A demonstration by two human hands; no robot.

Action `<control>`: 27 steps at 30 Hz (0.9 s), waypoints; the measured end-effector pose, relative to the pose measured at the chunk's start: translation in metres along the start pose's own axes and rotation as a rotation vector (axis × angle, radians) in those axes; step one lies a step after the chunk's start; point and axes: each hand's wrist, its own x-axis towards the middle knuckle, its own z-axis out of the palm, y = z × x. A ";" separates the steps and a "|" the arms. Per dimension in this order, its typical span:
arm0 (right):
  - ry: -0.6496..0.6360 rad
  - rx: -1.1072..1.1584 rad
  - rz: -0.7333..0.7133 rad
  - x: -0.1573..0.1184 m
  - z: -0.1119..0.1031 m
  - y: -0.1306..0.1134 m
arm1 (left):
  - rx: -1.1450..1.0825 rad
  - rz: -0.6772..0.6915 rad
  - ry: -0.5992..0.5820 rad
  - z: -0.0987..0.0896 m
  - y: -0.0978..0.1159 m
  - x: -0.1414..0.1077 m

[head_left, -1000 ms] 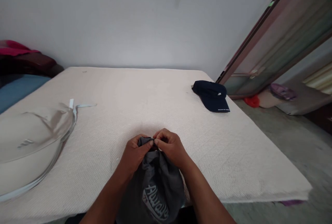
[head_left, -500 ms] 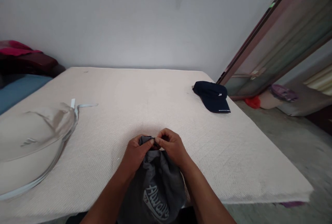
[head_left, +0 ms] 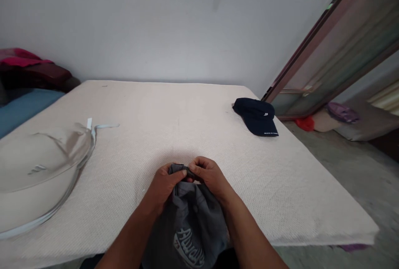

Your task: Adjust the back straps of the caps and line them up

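Note:
A dark grey cap (head_left: 199, 219) with white stitched lettering hangs at the near edge of the table, its lettered front toward me. My left hand (head_left: 166, 181) pinches the cap's back strap from the left, thumb on top. From the right, my right hand (head_left: 205, 173) pinches the same strap with thumb and forefinger, close to the left thumb. A small gap shows between the strap and the cap body. The fastening itself is partly hidden by my fingers.
A beige sun hat (head_left: 40, 161) with pale straps lies at the left of the cloth-covered table (head_left: 149, 115). A navy cap (head_left: 255, 115) rests at the far right. Behind stands a white wall (head_left: 156, 32), with a sliding door (head_left: 324, 44) at the right.
My right fingers have shifted slightly along the strap, and more of the strap shows between the hands. The cap has moved slightly; the view has shifted a little.

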 end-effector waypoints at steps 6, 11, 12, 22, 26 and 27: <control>0.003 0.005 0.010 -0.001 0.000 0.000 | 0.042 -0.006 0.015 0.001 0.002 -0.002; 0.003 0.010 -0.014 0.000 0.000 0.001 | 0.068 0.003 0.034 0.003 0.003 -0.002; -0.001 0.008 -0.018 0.000 0.000 0.001 | 0.072 0.006 0.033 0.003 0.003 -0.002; 0.039 0.007 0.006 0.000 -0.001 0.003 | 0.038 0.014 -0.001 0.003 0.002 -0.002; 0.041 -0.018 -0.023 0.000 0.000 0.002 | 0.033 0.016 -0.016 0.003 0.000 -0.001; 0.037 -0.024 -0.029 0.000 0.000 0.002 | 0.031 0.018 -0.021 0.002 -0.001 -0.001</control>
